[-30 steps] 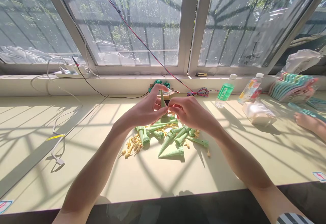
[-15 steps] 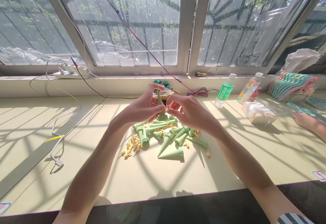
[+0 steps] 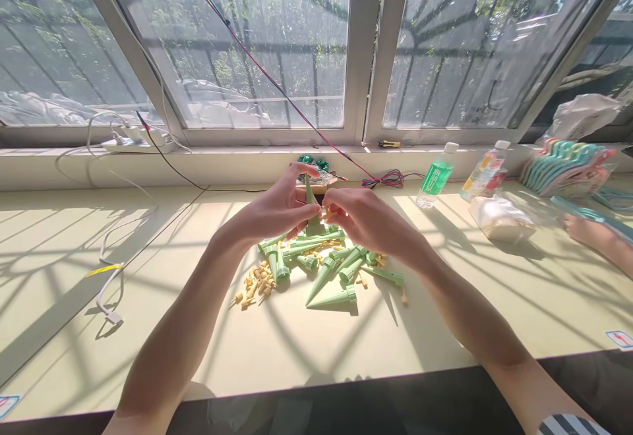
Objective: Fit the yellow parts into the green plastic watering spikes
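Note:
My left hand (image 3: 278,205) is closed around a green plastic cone-shaped spike (image 3: 310,192), held upright with its narrow tip up. Against the spike's right side, my right hand (image 3: 360,216) pinches a small yellow peg (image 3: 325,212), mostly hidden by the fingers. Under both hands lies a heap of similar green spikes (image 3: 324,277) with ribbed caps; one spike (image 3: 333,298) rests in front of the others. Loose yellow pegs (image 3: 258,283) are piled at the heap's left, and a few more show among the spikes.
Beyond my hands is a small box (image 3: 321,176) with green items. To the right stand a green-labelled bottle (image 3: 436,176), another bottle (image 3: 485,170), a white packet (image 3: 502,219) and hangers (image 3: 564,168). Another person's hand (image 3: 591,232) is at far right. A cable (image 3: 113,316) lies left.
My right hand has turned slightly, and its fingers cover more of the peg beside the spike. My left hand keeps its place. The other person's hand has shifted a little left.

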Demonstrator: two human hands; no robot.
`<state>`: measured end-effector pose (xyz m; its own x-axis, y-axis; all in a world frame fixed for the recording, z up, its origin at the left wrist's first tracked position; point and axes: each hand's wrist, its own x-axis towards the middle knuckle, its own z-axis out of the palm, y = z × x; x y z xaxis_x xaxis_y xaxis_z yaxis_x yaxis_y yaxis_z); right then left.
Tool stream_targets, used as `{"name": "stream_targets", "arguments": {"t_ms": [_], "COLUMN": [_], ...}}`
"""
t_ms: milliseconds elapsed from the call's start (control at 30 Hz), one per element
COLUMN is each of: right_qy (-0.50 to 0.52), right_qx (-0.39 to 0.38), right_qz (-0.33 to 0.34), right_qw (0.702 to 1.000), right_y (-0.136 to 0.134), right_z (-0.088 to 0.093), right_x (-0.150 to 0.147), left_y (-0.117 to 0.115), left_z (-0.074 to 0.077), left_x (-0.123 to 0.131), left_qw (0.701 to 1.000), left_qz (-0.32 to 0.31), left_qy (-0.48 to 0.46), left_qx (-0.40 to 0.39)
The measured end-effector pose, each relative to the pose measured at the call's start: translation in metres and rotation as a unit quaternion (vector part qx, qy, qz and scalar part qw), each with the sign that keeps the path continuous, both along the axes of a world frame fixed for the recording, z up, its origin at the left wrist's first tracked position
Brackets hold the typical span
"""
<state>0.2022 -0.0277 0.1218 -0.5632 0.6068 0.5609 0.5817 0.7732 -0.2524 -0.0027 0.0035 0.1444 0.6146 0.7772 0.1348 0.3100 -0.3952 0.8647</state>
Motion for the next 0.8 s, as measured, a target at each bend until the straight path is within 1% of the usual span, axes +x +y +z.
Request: {"name": "stream_targets", "arguments": {"t_ms": [267,467,533,667,733,800], "right_qy": [-0.03,-0.074,-0.092,-0.128,-0.125,-0.105], "right_qx": [-0.007,-0.031,-0.036,-0.047,-0.049,-0.049], "right_qz": [0.012,0.033,0.038,0.041,0.036,0.02], "right_qw": [0.999,0.996,0.994,0.99,0.99,0.993], "right_y": [0.0013,0.0022,0.002,0.0015,0.0018,0.0019], "right_z": [0.0015,0.0,0.0002,0.0017,0.0019,0.002], "right_x": [0.0012,0.0022,0.0028,0.003,0.002,0.0004], "left_y": [-0.0052,-0.0042,-0.0031,-0.0025,-0.0028,-0.003], "left_z": [0.0019,-0.0002,-0.0012,-0.0013,-0.0005,0.0004], "left_x": [0.0023,0.0022,0.0022,0.0023,0.0024,0.0025], "left_qw": [1.0,0.993,0.99,0.989,0.99,0.994], "left_qz": [-0.019,-0.033,-0.042,-0.053,-0.046,-0.03], "left_qy": [-0.002,0.04,0.05,0.053,0.051,0.044], "left_qx": [0.02,0.106,0.122,0.13,0.125,0.1]}}
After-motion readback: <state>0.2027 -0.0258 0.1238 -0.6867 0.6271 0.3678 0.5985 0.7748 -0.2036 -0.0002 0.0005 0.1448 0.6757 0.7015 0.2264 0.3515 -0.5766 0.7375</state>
